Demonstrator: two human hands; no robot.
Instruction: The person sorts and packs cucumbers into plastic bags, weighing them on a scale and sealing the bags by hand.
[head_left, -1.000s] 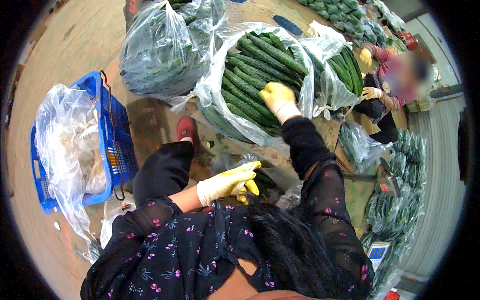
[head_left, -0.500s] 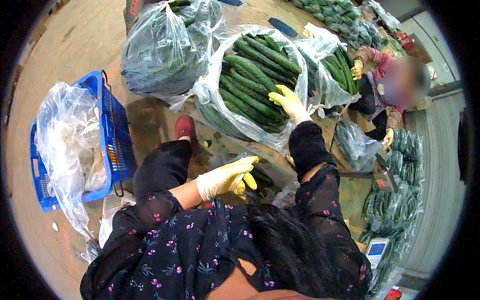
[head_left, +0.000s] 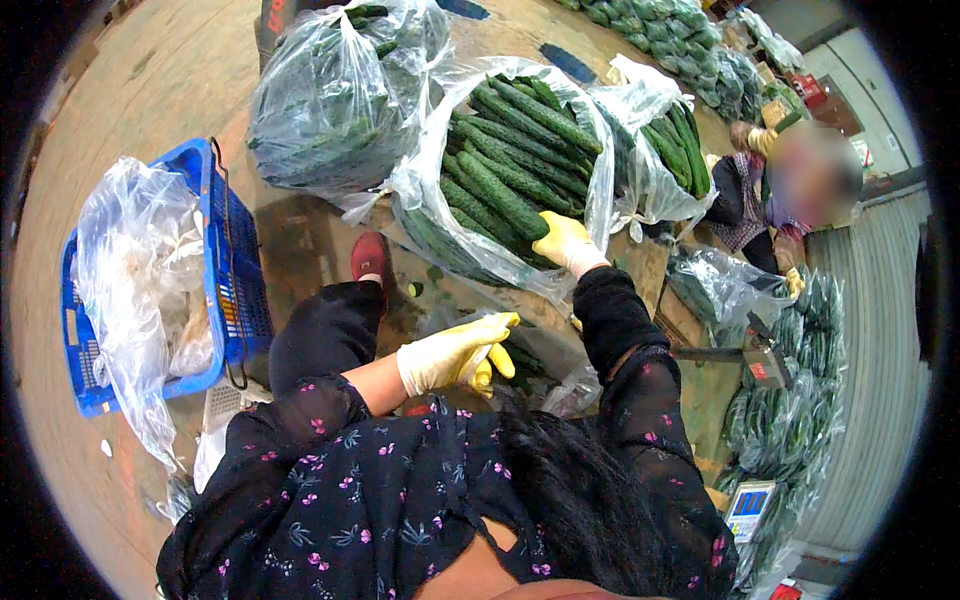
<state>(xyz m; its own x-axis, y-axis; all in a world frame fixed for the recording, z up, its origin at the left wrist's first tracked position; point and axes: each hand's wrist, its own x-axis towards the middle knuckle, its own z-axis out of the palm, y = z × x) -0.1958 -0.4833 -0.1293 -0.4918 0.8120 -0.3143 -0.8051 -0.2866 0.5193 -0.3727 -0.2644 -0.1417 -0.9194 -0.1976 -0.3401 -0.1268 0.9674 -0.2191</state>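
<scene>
A large clear bag (head_left: 420,178) of long dark-green cucumbers stands gaping in front of me. My right hand (head_left: 566,243), in a yellow-and-white glove, is closed round the near end of a cucumber (head_left: 500,197) lying on top of the pile. Lower down, my left hand (head_left: 458,354) wears the same kind of glove. Its fingers are bent at the rim of a smaller clear plastic bag (head_left: 572,392) near my lap, and they seem to pinch the film. Dark-green cucumbers (head_left: 530,358) show inside that bag, partly hidden by the hand.
A blue crate (head_left: 212,290) holding crumpled plastic stands at left. Another full cucumber bag (head_left: 330,120) is behind it. At right are an open bag (head_left: 672,150), a co-worker (head_left: 745,190), a scale (head_left: 765,360), a display (head_left: 750,510) and stacked packed cucumbers (head_left: 785,400).
My right hand has moved slightly left and toward me, with the gripped cucumber's end shifting nearer. My left hand stays about where it was. The co-worker's hand has risen away from the open bag.
</scene>
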